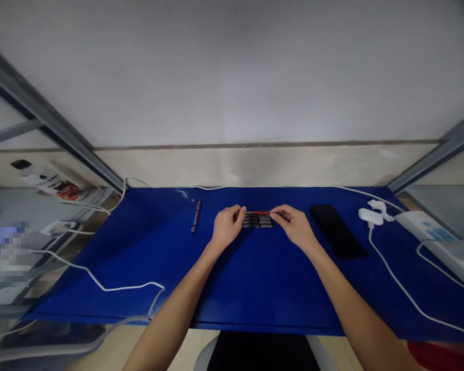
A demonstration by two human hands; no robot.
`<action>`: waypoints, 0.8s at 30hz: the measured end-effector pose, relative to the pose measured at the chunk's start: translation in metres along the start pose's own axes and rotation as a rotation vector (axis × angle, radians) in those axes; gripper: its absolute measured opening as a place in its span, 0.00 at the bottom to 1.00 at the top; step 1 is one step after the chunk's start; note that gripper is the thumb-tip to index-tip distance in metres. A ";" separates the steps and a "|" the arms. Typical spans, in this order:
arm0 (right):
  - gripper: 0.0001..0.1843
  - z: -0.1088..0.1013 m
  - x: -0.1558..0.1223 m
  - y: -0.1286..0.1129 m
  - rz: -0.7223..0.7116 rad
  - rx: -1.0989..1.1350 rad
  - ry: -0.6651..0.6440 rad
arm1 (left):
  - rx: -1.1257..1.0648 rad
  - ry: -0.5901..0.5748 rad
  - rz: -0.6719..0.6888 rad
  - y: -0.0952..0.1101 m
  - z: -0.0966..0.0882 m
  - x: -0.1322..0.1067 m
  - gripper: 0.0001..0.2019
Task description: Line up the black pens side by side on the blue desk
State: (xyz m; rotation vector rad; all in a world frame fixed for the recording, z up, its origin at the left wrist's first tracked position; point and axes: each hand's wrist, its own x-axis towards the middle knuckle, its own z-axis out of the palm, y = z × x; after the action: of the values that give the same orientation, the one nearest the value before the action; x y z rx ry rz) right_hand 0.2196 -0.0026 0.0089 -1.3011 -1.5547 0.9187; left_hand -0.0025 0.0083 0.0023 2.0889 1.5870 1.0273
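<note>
Side by side on the blue tabletop lie several dark pens [257,223], set crosswise in front of me. A pen with a red barrel [259,212] is at the far side of this row. My left hand [228,225] pinches its left end between thumb and fingers. At the other end, my right hand [293,223] has its thumb and index finger closed on the same pen. Both hands partly cover the ends of the row. Apart from these, a single dark pen [196,216] with a reddish middle lies left of my left hand, pointing away from me.
A black phone [337,232] lies right of my right hand. Beyond it are a white charger [371,216] with cables and a power strip [429,226]. A white cable [116,288] crosses the table's left side. A bottle [50,180] lies tilted at far left. Metal posts flank the table [263,293].
</note>
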 end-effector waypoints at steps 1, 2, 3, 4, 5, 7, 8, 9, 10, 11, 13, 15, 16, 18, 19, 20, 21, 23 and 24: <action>0.13 0.000 0.000 0.000 -0.001 -0.017 -0.004 | 0.002 0.000 0.000 0.000 0.000 0.000 0.20; 0.13 0.000 0.000 0.001 -0.005 -0.045 -0.014 | 0.005 -0.001 0.001 0.000 0.000 0.000 0.20; 0.15 0.000 0.000 0.001 -0.011 -0.067 -0.020 | 0.009 -0.002 0.002 0.000 0.000 0.000 0.20; 0.15 0.000 0.000 0.001 -0.016 -0.074 -0.022 | 0.013 -0.004 0.003 0.000 0.000 0.000 0.20; 0.14 0.000 0.000 0.001 -0.017 -0.065 -0.021 | 0.017 -0.006 0.002 0.000 0.000 0.000 0.20; 0.12 0.000 0.000 0.001 -0.011 -0.019 -0.004 | 0.022 -0.008 0.000 -0.001 0.001 0.000 0.20; 0.12 0.001 0.000 0.001 -0.008 -0.005 0.005 | 0.025 -0.006 -0.001 0.000 0.000 0.000 0.20; 0.12 0.001 0.000 0.001 -0.007 -0.009 0.006 | 0.026 -0.004 -0.002 0.000 0.000 0.000 0.20; 0.13 0.001 0.000 0.001 -0.006 -0.028 -0.002 | 0.027 -0.002 -0.002 0.000 0.000 0.000 0.21; 0.15 0.001 -0.001 0.001 -0.007 -0.052 -0.016 | 0.028 0.001 -0.001 0.000 0.000 0.000 0.21; 0.18 0.001 -0.001 0.001 -0.008 -0.084 -0.047 | 0.031 0.004 0.000 0.001 -0.001 0.000 0.21; 0.16 0.002 -0.001 0.001 -0.010 -0.068 -0.043 | 0.034 0.005 -0.005 0.001 -0.002 0.000 0.20; 0.14 0.002 -0.001 0.002 -0.013 -0.051 -0.031 | 0.035 0.005 -0.009 0.001 -0.002 0.000 0.20; 0.13 0.002 0.000 0.002 -0.017 -0.037 -0.018 | 0.034 0.001 -0.016 0.002 -0.002 0.000 0.20; 0.14 0.002 -0.001 0.002 -0.014 -0.044 -0.027 | 0.032 0.000 -0.017 0.002 -0.003 0.000 0.20; 0.15 0.002 -0.001 0.002 -0.010 -0.058 -0.044 | 0.029 -0.001 -0.017 0.001 -0.002 0.001 0.20; 0.17 0.002 -0.001 0.001 -0.008 -0.073 -0.060 | 0.025 -0.001 -0.015 0.001 -0.002 0.001 0.20; 0.17 0.002 -0.002 0.000 -0.011 -0.082 -0.068 | 0.023 0.006 -0.011 0.001 -0.002 0.001 0.20; 0.15 0.002 -0.002 -0.001 -0.014 -0.076 -0.060 | 0.023 0.010 -0.011 0.001 -0.002 0.001 0.20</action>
State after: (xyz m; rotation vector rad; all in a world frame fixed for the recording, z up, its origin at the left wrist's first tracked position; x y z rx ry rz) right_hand 0.2174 -0.0047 0.0085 -1.3245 -1.6573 0.9046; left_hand -0.0031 0.0083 0.0041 2.0910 1.6209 1.0221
